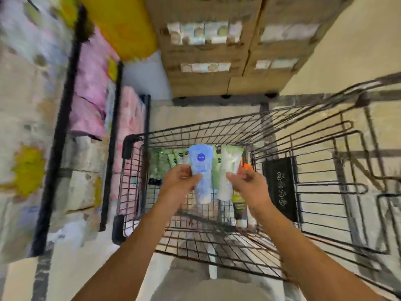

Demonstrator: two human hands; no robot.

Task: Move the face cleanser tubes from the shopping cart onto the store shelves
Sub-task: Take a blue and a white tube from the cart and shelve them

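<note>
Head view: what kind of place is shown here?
Probably a store aisle: a wire shopping cart holding tubes, shelves of wrapped goods on the left, and stacked cardboard boxes ahead.

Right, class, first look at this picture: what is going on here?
A person stands over a wire shopping cart in a store aisle. The left hand grips a blue tube and the right hand grips a white tube, both held above the cart. More green tubes lie at the cart's far end. The shelves are to the left, holding pink packs. Neither held tube has reached a shelf yet.
</note>
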